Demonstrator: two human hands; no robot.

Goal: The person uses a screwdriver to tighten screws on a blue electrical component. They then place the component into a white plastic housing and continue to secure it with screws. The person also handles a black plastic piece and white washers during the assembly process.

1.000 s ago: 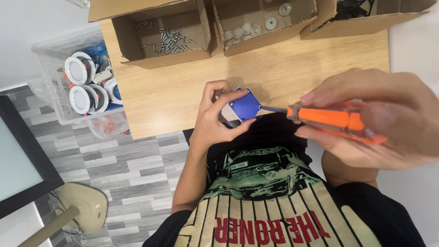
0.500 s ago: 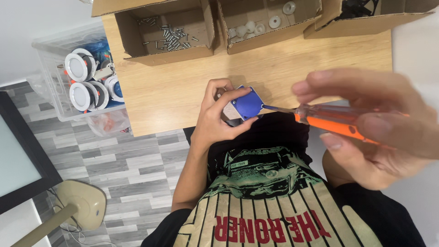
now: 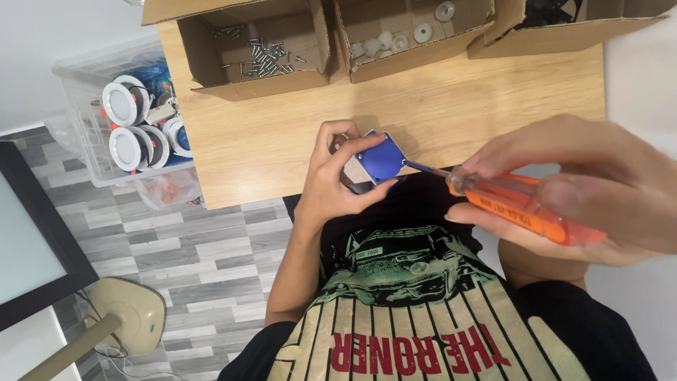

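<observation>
My left hand (image 3: 331, 187) grips a small square part with a blue face (image 3: 381, 159), held just off the near edge of the wooden table (image 3: 282, 134). My right hand (image 3: 592, 187) holds a screwdriver with a clear orange handle (image 3: 518, 204). Its metal shaft (image 3: 427, 169) points left, and the tip meets the right corner of the blue part. The underside of the part is hidden by my fingers.
Three open cardboard boxes stand at the back of the table: one with loose screws (image 3: 257, 53), one with white round pieces (image 3: 402, 35), and one at the far right (image 3: 564, 25). A clear plastic bin (image 3: 106, 127) with round white fittings sits left of the table. A beige stand base (image 3: 130, 314) rests on the floor.
My right hand has shifted slightly on the screwdriver handle, as if turning it. The left hand and the blue part stay in place.
</observation>
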